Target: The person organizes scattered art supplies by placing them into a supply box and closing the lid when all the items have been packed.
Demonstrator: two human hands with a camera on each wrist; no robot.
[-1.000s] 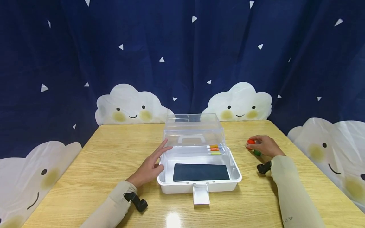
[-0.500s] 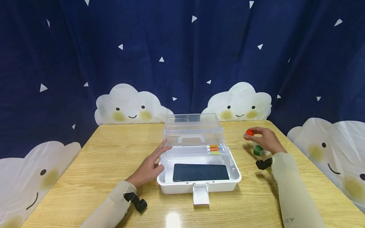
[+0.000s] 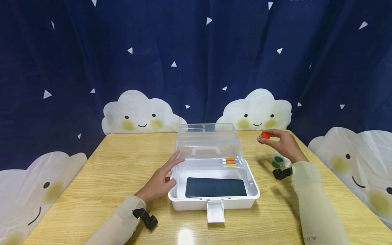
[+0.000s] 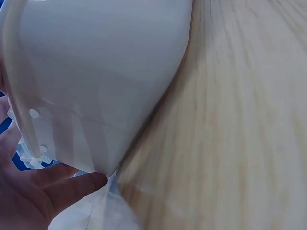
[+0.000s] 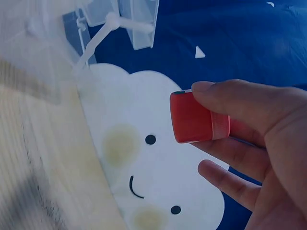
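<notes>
My right hand (image 3: pixel 285 146) pinches a small red jar (image 3: pixel 264 135) between thumb and fingers, raised above the right side of the table. In the right wrist view the red jar (image 5: pixel 192 117) is tilted, with a paler band at its finger side. My left hand (image 3: pixel 157 183) rests at the left side of a white box (image 3: pixel 214 204), fingers spread along its rim. Two fingertips touch the outer wall's corner in the left wrist view. The box's clear lid (image 3: pixel 208 136) stands raised. Inside lie a dark flat slab (image 3: pixel 215 187) and several small tubes (image 3: pixel 229 162).
A green jar (image 3: pixel 277 161) stands on the wooden table (image 3: pixel 122 163) below my right hand, beside a whitish item (image 3: pixel 286 162). The box's latch (image 3: pixel 215 211) hangs down at the front. A dark blue curtain (image 3: pixel 196 51) with clouds surrounds the table.
My right hand has lifted the red jar off the table and moved it up and slightly left, uncovering the green jar. The left hand stays at the box.
</notes>
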